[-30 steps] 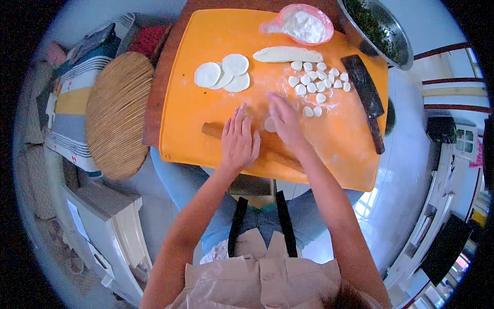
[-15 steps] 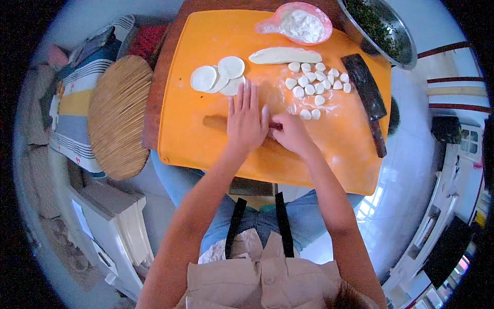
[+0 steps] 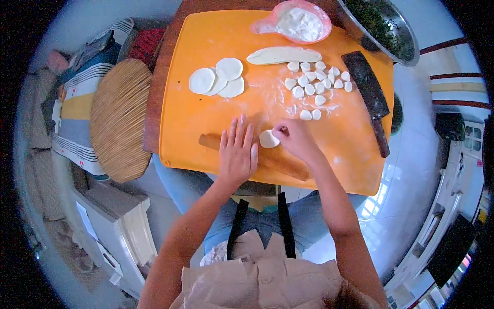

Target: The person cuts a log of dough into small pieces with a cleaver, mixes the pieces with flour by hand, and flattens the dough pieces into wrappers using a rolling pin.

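My left hand (image 3: pixel 237 153) lies flat with fingers stretched out on a wooden rolling pin (image 3: pixel 284 166), which slants across the orange mat (image 3: pixel 195 116). Between thumb and fingers, my right hand (image 3: pixel 294 138) pinches the right edge of a small round dough wrapper (image 3: pixel 268 139) just beyond the pin. Up and to the left, several rolled wrappers (image 3: pixel 201 81) overlap on the mat. Small dough pieces (image 3: pixel 309 89) are scattered over floury patches to the right, below a long dough strip (image 3: pixel 284 55).
A pink scoop of flour (image 3: pixel 301 26) stands at the mat's far edge. A dark cleaver (image 3: pixel 366 85) lies along its right side. Beyond the corner is a metal bowl of chopped greens (image 3: pixel 381 28). A round woven tray (image 3: pixel 121 121) rests left of the table.
The rolling pin and my left hand have come nearer to my body. The dough wrapper now shows in my right hand's pinch, where the hands hid that spot before.
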The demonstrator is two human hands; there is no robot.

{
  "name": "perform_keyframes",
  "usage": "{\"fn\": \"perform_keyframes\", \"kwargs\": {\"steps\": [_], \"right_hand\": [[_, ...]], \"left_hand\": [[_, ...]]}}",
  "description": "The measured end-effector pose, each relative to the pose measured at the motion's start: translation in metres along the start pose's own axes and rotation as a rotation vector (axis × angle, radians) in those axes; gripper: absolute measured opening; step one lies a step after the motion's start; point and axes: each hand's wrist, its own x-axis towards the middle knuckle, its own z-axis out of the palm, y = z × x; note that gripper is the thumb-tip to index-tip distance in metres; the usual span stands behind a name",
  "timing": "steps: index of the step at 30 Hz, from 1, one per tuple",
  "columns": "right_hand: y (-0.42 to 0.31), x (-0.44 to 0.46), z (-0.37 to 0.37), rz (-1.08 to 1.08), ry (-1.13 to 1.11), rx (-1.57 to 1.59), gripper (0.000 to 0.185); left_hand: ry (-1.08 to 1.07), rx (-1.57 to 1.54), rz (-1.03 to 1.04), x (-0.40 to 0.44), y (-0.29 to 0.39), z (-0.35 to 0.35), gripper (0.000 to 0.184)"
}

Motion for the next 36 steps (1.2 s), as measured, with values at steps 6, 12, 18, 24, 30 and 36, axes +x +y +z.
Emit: {"fn": "perform_keyframes", "kwargs": {"steps": [6,12,18,24,30,36], "right_hand": [[-0.013,0.006,0.000,-0.022,-0.031,-0.366,0.013],[0.001,0.003,0.000,-0.012,0.032,-0.010,0.011],[-0.021,0.006,-0.006,0.016,-0.030,-0.396,0.013],[-0.004,0.002,-0.003,0.056,0.018,0.033,0.013],[-0.008,0.006,0.002,-0.042,0.105,-0.344,0.011],[0.005,-0.001,0.003,0.016,0.122,-0.001,0.013]], "left_hand": [[0.150,-0.051,-0.098,0.073,0.006,0.010,0.051],[-0.113,0.010,-0.009,-0.003,0.006,-0.005,0.055],[0.162,-0.077,-0.046,0.069,0.009,0.012,0.051],[-0.049,0.009,0.044,-0.007,0.006,-0.004,0.051],[0.171,-0.140,-0.045,0.078,0.009,0.014,0.055],[-0.118,0.015,0.024,0.002,0.007,0.001,0.056]]}}
